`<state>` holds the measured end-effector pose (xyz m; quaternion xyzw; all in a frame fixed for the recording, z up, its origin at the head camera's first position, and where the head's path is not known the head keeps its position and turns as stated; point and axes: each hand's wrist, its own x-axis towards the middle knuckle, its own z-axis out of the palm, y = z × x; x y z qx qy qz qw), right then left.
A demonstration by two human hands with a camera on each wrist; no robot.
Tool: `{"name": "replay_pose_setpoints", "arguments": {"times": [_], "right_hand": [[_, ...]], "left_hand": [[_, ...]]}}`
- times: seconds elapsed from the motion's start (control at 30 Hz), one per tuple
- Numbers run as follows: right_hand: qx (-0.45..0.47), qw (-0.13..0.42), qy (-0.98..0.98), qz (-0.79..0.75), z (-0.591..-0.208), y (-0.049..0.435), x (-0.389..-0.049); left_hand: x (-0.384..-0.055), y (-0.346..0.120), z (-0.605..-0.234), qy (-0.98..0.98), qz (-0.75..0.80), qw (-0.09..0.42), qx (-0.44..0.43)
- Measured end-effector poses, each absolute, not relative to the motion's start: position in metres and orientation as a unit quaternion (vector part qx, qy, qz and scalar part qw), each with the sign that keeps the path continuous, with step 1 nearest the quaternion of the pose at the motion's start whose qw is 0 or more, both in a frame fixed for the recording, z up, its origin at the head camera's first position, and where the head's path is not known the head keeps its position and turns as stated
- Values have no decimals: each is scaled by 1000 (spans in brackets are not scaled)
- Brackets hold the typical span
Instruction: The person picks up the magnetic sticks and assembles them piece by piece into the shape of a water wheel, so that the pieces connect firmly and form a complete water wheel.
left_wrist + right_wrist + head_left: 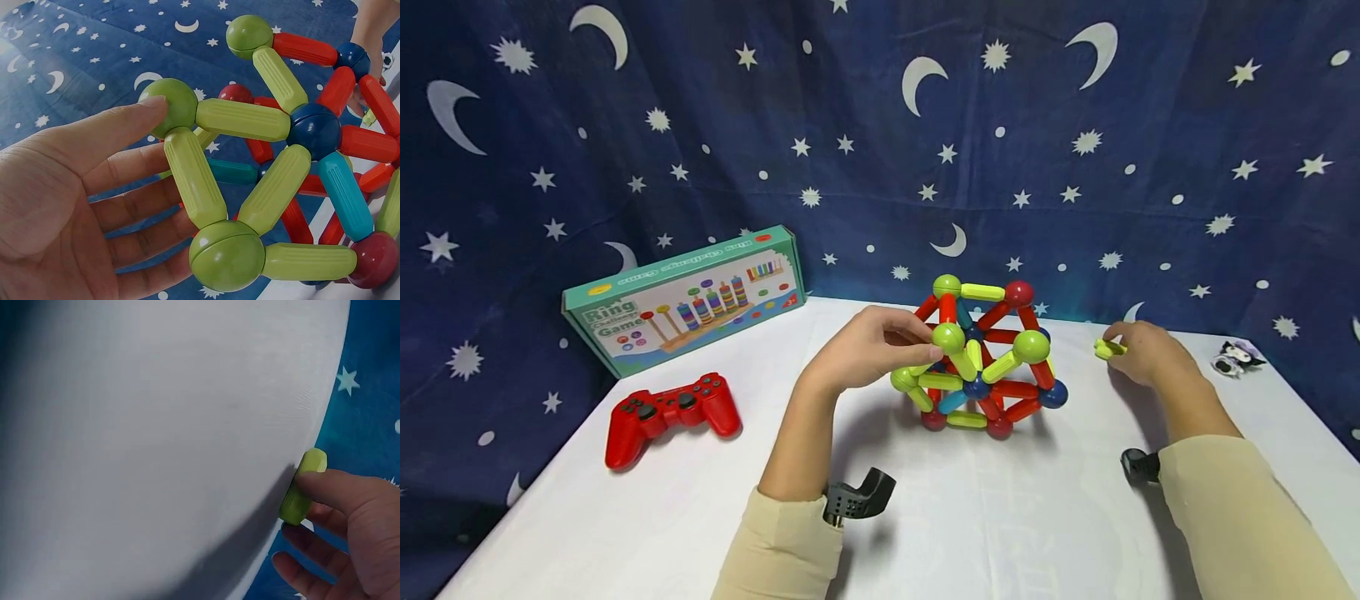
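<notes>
A structure of magnetic sticks and balls (977, 386) in green, red and blue stands on the white table. My left hand (872, 346) is at its left side and pinches a green ball (176, 112) at an upper corner. In the left wrist view the thumb lies on that ball, the other fingers stretch behind the structure, and green sticks run from the ball to a blue ball (314, 132) and a lower green ball (227, 256). Apart from the structure, to its right, my right hand (1153, 354) holds a loose green magnetic stick (304, 494) between thumb and fingers.
A red game controller (673, 417) lies at the left on the table (1000, 517). Behind it stands a ring game box (688, 300). A small black-and-white figure (1237, 358) sits at the far right. A starry blue curtain (865, 125) hangs behind the table.
</notes>
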<state>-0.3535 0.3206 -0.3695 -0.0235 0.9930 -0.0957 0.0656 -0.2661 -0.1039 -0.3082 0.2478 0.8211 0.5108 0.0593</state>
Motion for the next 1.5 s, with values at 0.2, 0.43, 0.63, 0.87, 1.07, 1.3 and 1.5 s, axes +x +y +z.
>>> {"name": "replay_pose_setpoints", "arguments": {"times": [0.2, 0.43, 0.63, 0.87, 1.07, 1.3, 1.5], "right_hand": [[-58, 55, 996, -44, -368, 305, -338], [-65, 69, 994, -46, -365, 294, -324], [-107, 112, 985, -76, -363, 288, -314], [-152, 112, 964, -188, -351, 274, -303], [-160, 71, 947, -267, -319, 260, -288], [-157, 10, 934, -321, -286, 231, -269], [-112, -20, 908, -402, -271, 213, -264]], "left_hand": [[-265, -103, -309, 820, 512, 62, 246], [-264, -103, -308, 822, 510, 62, 246], [-263, -103, -307, 826, 502, 57, 249], [-262, -101, -307, 826, 504, 58, 247], [-262, -100, -307, 824, 507, 55, 248], [-262, -101, -306, 827, 503, 55, 244], [-261, -101, -307, 828, 501, 53, 246]]}}
